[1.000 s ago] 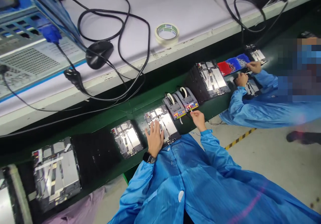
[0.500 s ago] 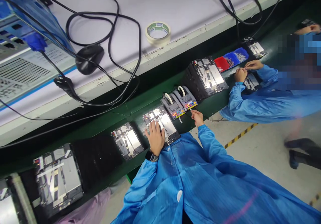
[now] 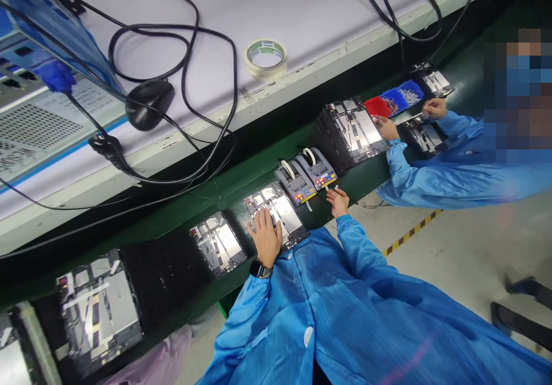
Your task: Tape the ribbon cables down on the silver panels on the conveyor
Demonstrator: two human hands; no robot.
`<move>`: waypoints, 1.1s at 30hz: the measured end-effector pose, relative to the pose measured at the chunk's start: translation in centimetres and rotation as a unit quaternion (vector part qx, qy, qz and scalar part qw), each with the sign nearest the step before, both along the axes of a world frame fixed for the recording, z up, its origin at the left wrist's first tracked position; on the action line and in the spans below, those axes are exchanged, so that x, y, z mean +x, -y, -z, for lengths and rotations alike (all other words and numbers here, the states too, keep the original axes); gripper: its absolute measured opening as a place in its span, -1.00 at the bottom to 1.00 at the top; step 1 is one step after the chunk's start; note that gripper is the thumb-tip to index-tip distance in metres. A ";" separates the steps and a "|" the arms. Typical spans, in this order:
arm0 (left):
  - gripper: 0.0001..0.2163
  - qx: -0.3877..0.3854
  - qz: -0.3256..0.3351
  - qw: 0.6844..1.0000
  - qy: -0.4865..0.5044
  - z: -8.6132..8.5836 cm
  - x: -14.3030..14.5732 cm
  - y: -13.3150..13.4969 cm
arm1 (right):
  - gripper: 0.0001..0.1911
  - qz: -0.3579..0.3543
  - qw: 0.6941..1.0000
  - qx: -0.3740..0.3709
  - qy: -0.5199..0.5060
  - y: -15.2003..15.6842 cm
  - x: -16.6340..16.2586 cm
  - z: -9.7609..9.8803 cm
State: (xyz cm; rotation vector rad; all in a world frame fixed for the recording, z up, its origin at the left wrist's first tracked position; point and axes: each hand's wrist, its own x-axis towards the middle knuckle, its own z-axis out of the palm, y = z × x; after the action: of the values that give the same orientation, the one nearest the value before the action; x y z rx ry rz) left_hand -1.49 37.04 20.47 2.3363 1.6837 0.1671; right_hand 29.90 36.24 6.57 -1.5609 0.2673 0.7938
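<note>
My left hand (image 3: 267, 239), with a watch at the wrist, lies flat with its fingers stretched over an opened tablet-like device (image 3: 288, 212) that shows silver plates and dark cabling. To the right, my right hand (image 3: 338, 202) pinches a small pale strip of tape (image 3: 336, 188) in front of two grey tape dispensers. From the left dispenser (image 3: 297, 185) a short tape end hangs out at the front. The right dispenser (image 3: 319, 169) also shows a short tape end, close to my right fingertips. Each carries a white tape roll.
A similar opened device (image 3: 224, 241) lies left of my left hand, with a stack (image 3: 101, 304) farther left. Another stack (image 3: 356, 129) stands behind the dispensers. At right, a co-worker's hand (image 3: 388, 129) is near the red bin (image 3: 376, 107). A tape roll (image 3: 265, 57) and mouse (image 3: 149, 103) sit on the shelf.
My right hand has pulled slightly back from the right dispenser, and a pale tape strip now shows at its fingertips. My left hand stays in place. The co-worker's hands have moved apart.
</note>
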 end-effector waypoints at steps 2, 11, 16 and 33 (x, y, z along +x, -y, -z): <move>-0.43 -0.003 -0.003 1.000 0.001 -0.1 0.0 0.0 | -0.57 -0.001 1.000 -0.001 0.002 -0.3 -0.1 0.3; -0.43 -0.015 -0.008 1.000 0.008 -0.4 0.2 0.0 | -0.53 0.003 1.000 -0.028 -0.004 -1.0 -0.5 0.9; -0.44 -0.002 -0.003 1.000 0.003 -0.6 0.4 0.2 | -0.47 0.021 0.999 -0.023 -0.008 -1.6 -0.8 0.5; -0.37 -0.005 -0.057 0.998 0.003 -2.1 8.7 -10.3 | -0.43 -0.055 0.981 -0.038 0.180 4.2 -4.5 -4.0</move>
State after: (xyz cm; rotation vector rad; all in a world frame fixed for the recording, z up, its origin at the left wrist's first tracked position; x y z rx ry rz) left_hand 7.20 47.31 22.54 2.2320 1.8123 0.1865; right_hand 25.40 32.00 10.57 -1.7706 -0.0544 0.5766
